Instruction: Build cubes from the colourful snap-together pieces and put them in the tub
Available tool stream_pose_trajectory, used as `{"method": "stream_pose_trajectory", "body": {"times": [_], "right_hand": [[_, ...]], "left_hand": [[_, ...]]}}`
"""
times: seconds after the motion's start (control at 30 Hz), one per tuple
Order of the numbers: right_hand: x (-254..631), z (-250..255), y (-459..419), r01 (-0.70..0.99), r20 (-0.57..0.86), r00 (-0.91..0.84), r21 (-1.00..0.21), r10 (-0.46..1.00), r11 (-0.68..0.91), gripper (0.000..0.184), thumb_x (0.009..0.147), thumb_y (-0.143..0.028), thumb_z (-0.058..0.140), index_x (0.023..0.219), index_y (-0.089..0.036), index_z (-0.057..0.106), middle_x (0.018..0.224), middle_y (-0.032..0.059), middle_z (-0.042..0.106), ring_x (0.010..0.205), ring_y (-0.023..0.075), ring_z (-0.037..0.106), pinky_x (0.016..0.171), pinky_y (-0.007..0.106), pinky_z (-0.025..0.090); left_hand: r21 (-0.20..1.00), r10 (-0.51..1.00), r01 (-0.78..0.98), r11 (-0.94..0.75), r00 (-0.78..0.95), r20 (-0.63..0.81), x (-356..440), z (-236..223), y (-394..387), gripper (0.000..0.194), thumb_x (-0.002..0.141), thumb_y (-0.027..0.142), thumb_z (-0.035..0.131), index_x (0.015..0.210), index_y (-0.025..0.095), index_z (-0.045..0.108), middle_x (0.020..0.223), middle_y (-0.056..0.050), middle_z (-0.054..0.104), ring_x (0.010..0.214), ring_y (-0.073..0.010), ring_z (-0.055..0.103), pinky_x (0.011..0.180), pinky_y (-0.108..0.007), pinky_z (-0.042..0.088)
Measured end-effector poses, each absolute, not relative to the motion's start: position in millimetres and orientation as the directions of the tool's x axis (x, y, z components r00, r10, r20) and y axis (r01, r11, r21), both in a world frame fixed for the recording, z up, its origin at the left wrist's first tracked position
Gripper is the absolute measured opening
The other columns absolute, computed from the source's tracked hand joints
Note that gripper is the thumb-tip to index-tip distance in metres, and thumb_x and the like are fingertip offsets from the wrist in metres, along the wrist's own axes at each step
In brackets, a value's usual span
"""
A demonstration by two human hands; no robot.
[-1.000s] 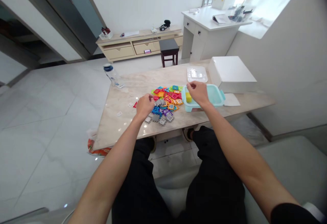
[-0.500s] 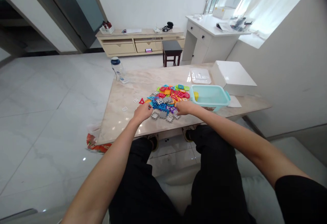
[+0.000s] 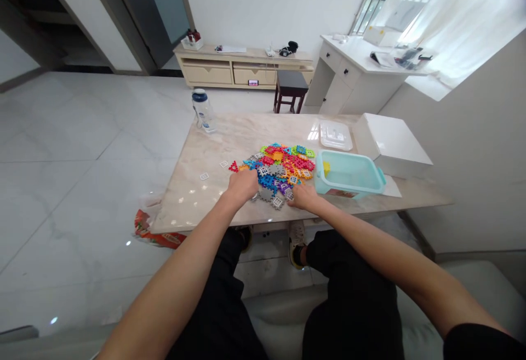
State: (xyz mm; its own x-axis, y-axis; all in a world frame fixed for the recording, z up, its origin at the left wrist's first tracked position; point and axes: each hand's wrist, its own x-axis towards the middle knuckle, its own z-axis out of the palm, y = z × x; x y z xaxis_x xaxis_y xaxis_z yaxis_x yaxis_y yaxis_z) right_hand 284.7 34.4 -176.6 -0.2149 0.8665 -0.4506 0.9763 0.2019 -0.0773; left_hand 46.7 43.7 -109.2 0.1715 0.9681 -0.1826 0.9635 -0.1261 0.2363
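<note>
A heap of colourful interlocking plastic tiles [image 3: 287, 163] with toothed edges lies on the marble-look table [image 3: 193, 201]; some carry small white window inserts. My left hand [image 3: 243, 186] is at the heap's near left side, fingers curled beside the blue tiles [image 3: 266, 180]. What it pinches, if anything, is hidden. At the near right edge, my right hand [image 3: 304, 196] has its fingers closed at a grey tile with a white window [image 3: 290, 195]. Close to my left hand lies a red triangular tile [image 3: 233, 166]. Two loose white window pieces [image 3: 204, 176] lie farther left.
A light-blue plastic bin [image 3: 349, 171] holding a yellow piece stands right of the heap. Behind it are a clear plastic lid [image 3: 336, 135] and a white box [image 3: 392, 143]. A water bottle [image 3: 204, 112] stands at the far left corner. A stool [image 3: 291, 83] is beyond the table.
The view has shifted, so the table sits lower and farther right. My left hand has moved in over the blue tiles, covering more of the heap. My right hand remains at the near right edge.
</note>
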Motion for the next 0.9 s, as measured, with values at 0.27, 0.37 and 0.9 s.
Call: {"method": "stream_pose_trajectory", "body": {"times": [0.27, 0.37, 0.9], "right_hand": [[292, -157, 29, 0.991, -0.347, -0.116, -0.105, 0.931, 0.085, 0.050, 0.085, -0.043, 0.087, 0.125, -0.013, 0.080, 0.130, 0.0226, 0.078, 0.121, 0.0377, 0.075, 0.101, 0.040, 0.059], [293, -136, 23, 0.993, -0.282, -0.098, -0.096, 0.955, 0.074, 0.053, 0.087, -0.050, 0.084, 0.125, -0.013, 0.079, 0.126, 0.0209, 0.080, 0.116, 0.0351, 0.077, 0.095, 0.035, 0.059], [252, -115, 5, 0.900, -0.026, -0.293, -0.346, 0.956, 0.267, 0.031, 0.095, -0.049, 0.072, 0.088, -0.019, 0.077, 0.087, 0.0109, 0.080, 0.082, 0.0245, 0.073, 0.069, 0.029, 0.047]], "left_hand": [[0.105, 0.953, 0.978, -0.179, 0.199, -0.228, 59, -92, 60, 0.040, 0.105, 0.041, 0.049, 0.132, 0.022, 0.071, 0.131, -0.020, 0.078, 0.123, -0.0395, 0.073, 0.101, -0.049, 0.057], [0.193, 0.943, 0.952, -0.236, 0.273, -0.190, 72, -87, 55, 0.047, 0.106, 0.041, 0.048, 0.144, 0.018, 0.062, 0.133, -0.023, 0.076, 0.126, -0.0410, 0.071, 0.103, -0.050, 0.055], [0.687, 0.865, 0.694, -0.216, 0.463, -0.196, 50, -101, 39, 0.023, 0.089, 0.037, 0.070, 0.098, 0.017, 0.076, 0.085, -0.006, 0.081, 0.078, -0.0222, 0.076, 0.065, -0.026, 0.051]]}}
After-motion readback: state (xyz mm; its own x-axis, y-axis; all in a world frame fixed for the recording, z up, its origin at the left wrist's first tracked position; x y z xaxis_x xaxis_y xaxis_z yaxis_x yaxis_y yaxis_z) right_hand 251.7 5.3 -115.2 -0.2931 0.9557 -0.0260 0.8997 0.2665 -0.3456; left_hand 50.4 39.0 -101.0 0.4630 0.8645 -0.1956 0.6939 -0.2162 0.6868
